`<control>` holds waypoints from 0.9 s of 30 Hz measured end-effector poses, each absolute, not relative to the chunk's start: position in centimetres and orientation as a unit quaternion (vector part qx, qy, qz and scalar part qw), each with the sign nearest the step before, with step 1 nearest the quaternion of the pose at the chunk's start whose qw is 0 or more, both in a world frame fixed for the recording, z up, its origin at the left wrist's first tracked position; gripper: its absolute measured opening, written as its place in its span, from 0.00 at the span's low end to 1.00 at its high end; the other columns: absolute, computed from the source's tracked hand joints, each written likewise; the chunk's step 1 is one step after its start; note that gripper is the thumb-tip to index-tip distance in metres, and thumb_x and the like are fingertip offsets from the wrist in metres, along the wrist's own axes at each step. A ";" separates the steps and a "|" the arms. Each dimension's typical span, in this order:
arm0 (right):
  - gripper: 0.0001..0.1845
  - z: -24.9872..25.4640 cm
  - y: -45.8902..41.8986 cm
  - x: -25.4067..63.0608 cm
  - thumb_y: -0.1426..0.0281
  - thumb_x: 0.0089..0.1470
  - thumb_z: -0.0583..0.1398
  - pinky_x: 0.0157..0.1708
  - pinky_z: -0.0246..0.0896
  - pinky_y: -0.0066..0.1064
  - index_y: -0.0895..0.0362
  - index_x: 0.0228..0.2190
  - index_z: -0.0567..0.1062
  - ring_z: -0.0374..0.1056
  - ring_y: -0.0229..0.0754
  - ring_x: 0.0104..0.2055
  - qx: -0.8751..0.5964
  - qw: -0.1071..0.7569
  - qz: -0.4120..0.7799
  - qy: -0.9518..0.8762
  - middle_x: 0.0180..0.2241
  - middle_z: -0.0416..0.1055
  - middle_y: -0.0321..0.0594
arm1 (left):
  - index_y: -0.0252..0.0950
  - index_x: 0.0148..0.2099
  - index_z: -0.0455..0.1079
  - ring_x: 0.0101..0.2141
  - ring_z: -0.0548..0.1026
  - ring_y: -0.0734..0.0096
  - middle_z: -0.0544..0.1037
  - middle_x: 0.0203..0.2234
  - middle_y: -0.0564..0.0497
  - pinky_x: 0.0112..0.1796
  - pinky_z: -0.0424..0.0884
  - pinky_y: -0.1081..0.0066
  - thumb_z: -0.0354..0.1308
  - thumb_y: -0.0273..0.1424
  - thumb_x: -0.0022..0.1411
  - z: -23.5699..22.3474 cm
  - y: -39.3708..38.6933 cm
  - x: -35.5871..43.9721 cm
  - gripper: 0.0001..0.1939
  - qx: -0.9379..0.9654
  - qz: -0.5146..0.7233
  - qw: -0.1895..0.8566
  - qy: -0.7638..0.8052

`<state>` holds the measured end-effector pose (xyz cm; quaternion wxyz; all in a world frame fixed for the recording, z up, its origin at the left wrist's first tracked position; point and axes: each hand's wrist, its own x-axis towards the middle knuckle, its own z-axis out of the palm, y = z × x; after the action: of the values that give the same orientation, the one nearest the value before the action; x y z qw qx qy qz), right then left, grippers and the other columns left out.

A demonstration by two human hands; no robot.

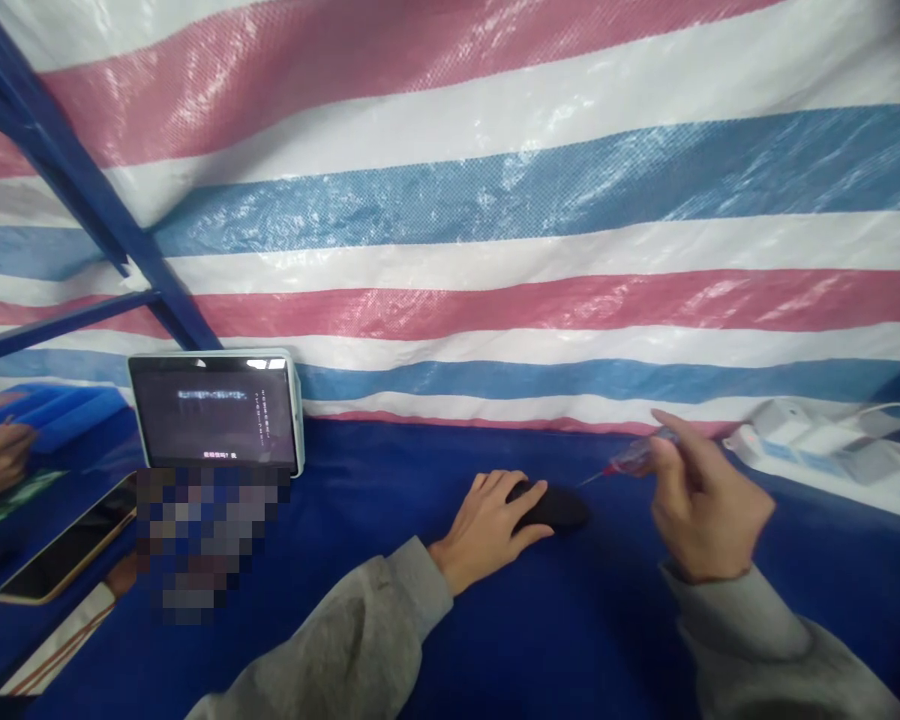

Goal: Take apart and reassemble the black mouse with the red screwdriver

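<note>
On the blue tabletop lies a black computer mouse (559,508). My left hand (499,525) grips its left end, the thumb along the near side and the fingers over the top and far side. To the right, my right hand (709,500) is raised above the table, closed around the clear and red handle of a screwdriver (634,458). The thin metal shaft points left and down, its tip just above the right end of the mouse. The index finger reaches out past the handle. I cannot tell whether the tip touches the mouse.
A tablet-like screen (214,415) with text leans at the back left. Nearby are a phone (71,540), a blue tray (75,415), a co-worker's hand (0,460) and a striped sleeve (64,640). White power adapters (802,450) sit at right. A striped tarp (525,210) hangs behind.
</note>
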<state>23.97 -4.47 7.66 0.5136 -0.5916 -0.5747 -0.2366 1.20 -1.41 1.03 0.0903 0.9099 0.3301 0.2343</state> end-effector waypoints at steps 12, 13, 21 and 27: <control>0.17 6.3 -3.0 22.7 0.71 0.64 0.55 0.37 0.69 0.26 0.56 0.53 0.73 0.77 0.38 0.32 -0.476 0.422 -0.243 -0.732 0.36 0.80 0.42 | 0.37 0.64 0.62 0.53 0.70 0.55 0.72 0.53 0.41 0.53 0.69 0.56 0.50 0.47 0.71 0.5 -1.4 1.3 0.27 0.913 0.259 0.057 0.311; 0.17 6.2 -3.0 22.7 0.71 0.64 0.55 0.38 0.69 0.26 0.56 0.53 0.73 0.77 0.38 0.33 -0.480 0.425 -0.240 -0.729 0.36 0.80 0.42 | 0.36 0.64 0.62 0.54 0.70 0.55 0.72 0.53 0.41 0.54 0.69 0.56 0.50 0.47 0.71 0.3 -1.4 1.3 0.27 0.913 0.263 0.055 0.306; 0.18 6.0 -3.1 21.6 0.72 0.63 0.56 0.36 0.68 0.25 0.56 0.53 0.73 0.75 0.37 0.31 -0.481 0.434 -0.245 -0.721 0.36 0.79 0.42 | 0.33 0.65 0.60 0.58 0.69 0.56 0.71 0.58 0.40 0.59 0.66 0.56 0.50 0.46 0.71 -0.5 -1.2 1.5 0.28 0.912 0.295 0.050 0.281; 0.17 6.2 -2.7 21.5 0.71 0.64 0.55 0.39 0.68 0.26 0.56 0.52 0.74 0.75 0.38 0.33 -0.492 0.444 -0.242 -0.709 0.37 0.79 0.43 | 0.33 0.65 0.60 0.58 0.70 0.56 0.72 0.57 0.39 0.59 0.67 0.55 0.51 0.45 0.71 -0.5 -1.1 1.5 0.28 0.912 0.294 0.044 0.281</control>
<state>21.53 -2.67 6.17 0.4436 -0.4924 -0.7087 -0.2418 1.45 -1.12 -0.46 0.0442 0.9125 0.2811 0.2940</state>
